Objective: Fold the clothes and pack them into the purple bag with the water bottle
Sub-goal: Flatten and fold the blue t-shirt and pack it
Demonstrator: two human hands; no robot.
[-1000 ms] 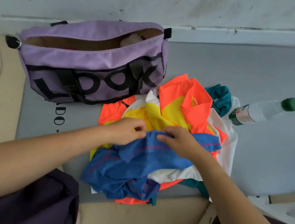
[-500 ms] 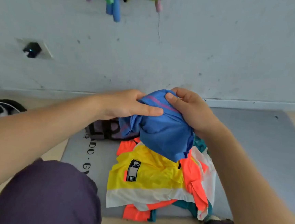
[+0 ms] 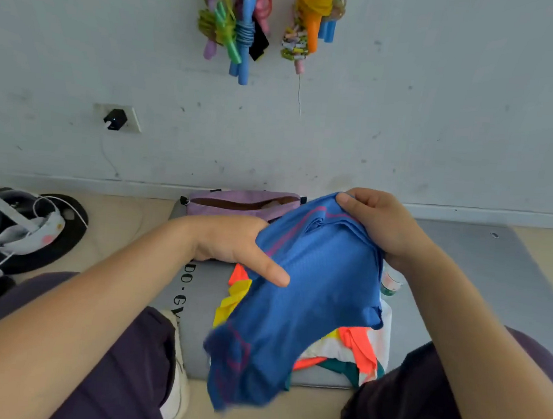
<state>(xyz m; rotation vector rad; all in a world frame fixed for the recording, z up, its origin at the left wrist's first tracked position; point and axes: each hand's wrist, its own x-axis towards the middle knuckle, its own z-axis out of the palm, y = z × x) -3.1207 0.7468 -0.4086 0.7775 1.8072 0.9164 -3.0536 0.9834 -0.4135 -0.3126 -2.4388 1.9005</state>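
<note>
A blue shirt (image 3: 311, 296) with thin pink stripes hangs in the air in front of me. My right hand (image 3: 377, 225) grips its top edge. My left hand (image 3: 235, 242) holds its left side, thumb on the front. Under it lies a pile of orange, yellow, white and teal clothes (image 3: 353, 346) on a grey mat (image 3: 201, 289). The purple bag (image 3: 235, 202) stands open behind the hands against the wall, partly hidden. Just a bit of the water bottle (image 3: 390, 282) peeks out right of the shirt.
Skipping ropes (image 3: 240, 29) hang on the wall above. A socket with a black charger (image 3: 116, 118) sits at the left. Shoes and white cloth on a dark round base (image 3: 22, 230) lie on the floor left of the mat. My knees frame the mat's near end.
Both hands lifted the blue shirt off the pile and it now hangs longer, unfurling downward. The view tilted up, so more wall and the hanging ropes show.
</note>
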